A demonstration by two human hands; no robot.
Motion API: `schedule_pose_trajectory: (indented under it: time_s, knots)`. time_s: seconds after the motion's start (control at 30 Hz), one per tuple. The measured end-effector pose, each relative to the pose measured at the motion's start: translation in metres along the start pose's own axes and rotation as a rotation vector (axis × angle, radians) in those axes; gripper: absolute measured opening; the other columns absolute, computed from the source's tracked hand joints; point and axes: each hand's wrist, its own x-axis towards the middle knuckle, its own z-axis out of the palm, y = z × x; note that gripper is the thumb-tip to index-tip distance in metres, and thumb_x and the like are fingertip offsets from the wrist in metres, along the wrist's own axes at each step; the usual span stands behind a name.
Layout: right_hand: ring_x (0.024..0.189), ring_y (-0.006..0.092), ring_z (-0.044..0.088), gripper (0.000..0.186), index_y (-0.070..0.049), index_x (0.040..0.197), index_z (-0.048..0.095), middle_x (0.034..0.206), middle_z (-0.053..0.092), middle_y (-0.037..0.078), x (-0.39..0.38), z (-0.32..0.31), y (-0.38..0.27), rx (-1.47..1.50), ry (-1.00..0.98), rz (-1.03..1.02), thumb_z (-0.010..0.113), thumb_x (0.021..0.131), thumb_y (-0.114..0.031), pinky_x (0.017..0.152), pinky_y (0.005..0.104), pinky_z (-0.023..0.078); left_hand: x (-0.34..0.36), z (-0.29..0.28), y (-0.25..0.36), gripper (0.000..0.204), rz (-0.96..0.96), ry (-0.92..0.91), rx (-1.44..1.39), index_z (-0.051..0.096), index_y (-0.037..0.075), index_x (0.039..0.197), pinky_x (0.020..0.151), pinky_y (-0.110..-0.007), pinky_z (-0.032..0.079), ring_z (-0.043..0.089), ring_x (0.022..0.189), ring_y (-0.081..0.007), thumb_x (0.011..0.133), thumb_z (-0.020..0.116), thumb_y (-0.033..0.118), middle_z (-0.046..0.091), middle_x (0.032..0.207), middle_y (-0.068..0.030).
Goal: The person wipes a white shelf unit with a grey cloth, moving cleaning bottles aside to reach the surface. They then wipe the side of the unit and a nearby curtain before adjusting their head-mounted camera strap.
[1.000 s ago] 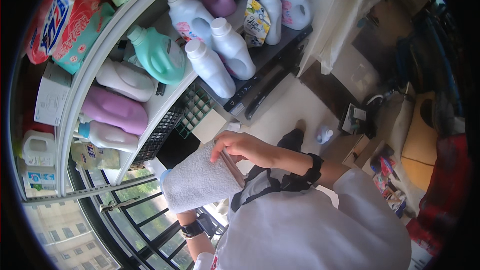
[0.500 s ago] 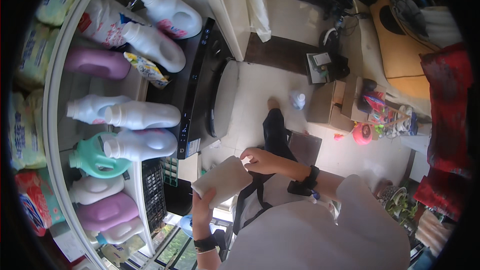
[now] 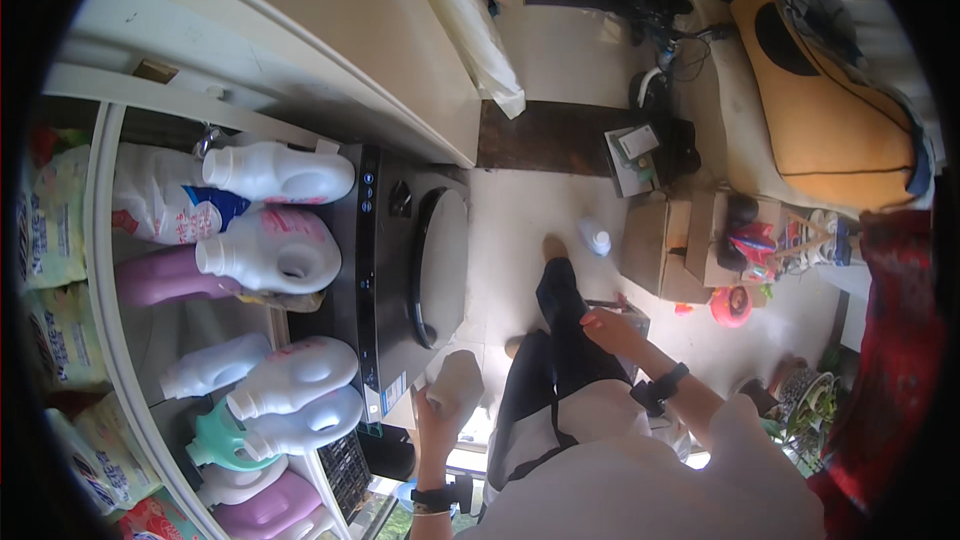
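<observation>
One folded cloth (image 3: 458, 386) is resting in the fingers of the left hand (image 3: 433, 430) while the right hand (image 3: 612, 333) is hovering, grip unclear.

The towel (image 3: 457, 385) looks like matt, soft cloth; the bottles (image 3: 282, 173), smooth plastic with a slight sheen; the washing machine (image 3: 399, 255), glossy; the boxes (image 3: 652, 252), matt cardboard; the floor (image 3: 535, 205), smooth tile.

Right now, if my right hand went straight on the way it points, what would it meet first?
Your right hand points toward your dark trouser leg first, though depth is unclear; it might pass above.
</observation>
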Motion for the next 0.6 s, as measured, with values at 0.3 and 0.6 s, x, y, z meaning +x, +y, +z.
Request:
schedule_pose_trajectory:
  time_s: [0.3, 0.6]
  knots:
    - [0.075, 0.0148, 0.064, 0.013, -0.009, 0.096, 0.064, 0.08, 0.067, 0.005, 0.045, -0.052, 0.079, 0.231, 0.026, 0.191, 0.06, 0.085, -0.013, 0.097, 0.0351, 0.039, 0.062, 0.036, 0.116, 0.058, -0.008, -0.168, 0.197, 0.045, -0.001, 0.12, 0.085, -0.038, 0.048, 0.059, 0.103, -0.0327, 0.078, 0.075, 0.025, 0.058, 0.111, -0.0196]
    - [0.075, 0.0147, 0.063, 0.013, -0.006, 0.1, 0.06, 0.082, 0.066, 0.006, 0.062, -0.059, 0.085, 0.251, -0.027, 0.261, 0.059, 0.087, -0.01, 0.072, 0.0291, 0.051, 0.08, 0.049, 0.137, 0.051, 0.107, -0.147, 0.322, 0.045, -0.001, 0.12, 0.084, -0.037, 0.048, 0.06, 0.101, -0.031, 0.08, 0.073, 0.017, 0.057, 0.11, -0.0185]
